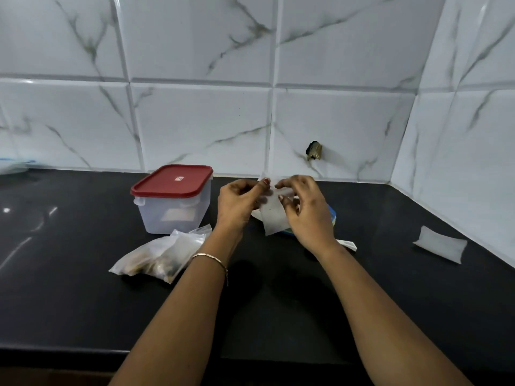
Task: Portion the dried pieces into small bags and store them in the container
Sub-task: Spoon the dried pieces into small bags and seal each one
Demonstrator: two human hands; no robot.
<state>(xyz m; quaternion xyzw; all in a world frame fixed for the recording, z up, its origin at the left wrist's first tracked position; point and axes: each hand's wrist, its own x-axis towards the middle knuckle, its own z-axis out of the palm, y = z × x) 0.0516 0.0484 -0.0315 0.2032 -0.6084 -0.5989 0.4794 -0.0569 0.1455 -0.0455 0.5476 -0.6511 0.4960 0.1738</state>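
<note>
I hold a small clear plastic bag (274, 215) up above the black counter (83, 302), between my two hands. My left hand (238, 203) pinches one side of the bag's top edge with thumb and finger. My right hand (305, 210) pinches the other side, and its other fingers curl behind the bag. I think I hold it this way to pull the mouth open, so dried pieces can go in. The bag looks empty to me, apart from a few tiny specks.

Under my right hand there is something blue and round (333, 218). Most of it is hidden, so I cannot tell what it is.

To the left, near my left wrist, lies a heap of small clear bags with brown dried pieces inside (156, 260). I think those are done and waiting close by. Just behind them stands the clear plastic box with the red lid (172, 199). The lid is on, so it has to come off before bags can go in.

Far to the right, well apart, lies a flat pile of empty clear bags (440, 245), kept out of the way.
</note>
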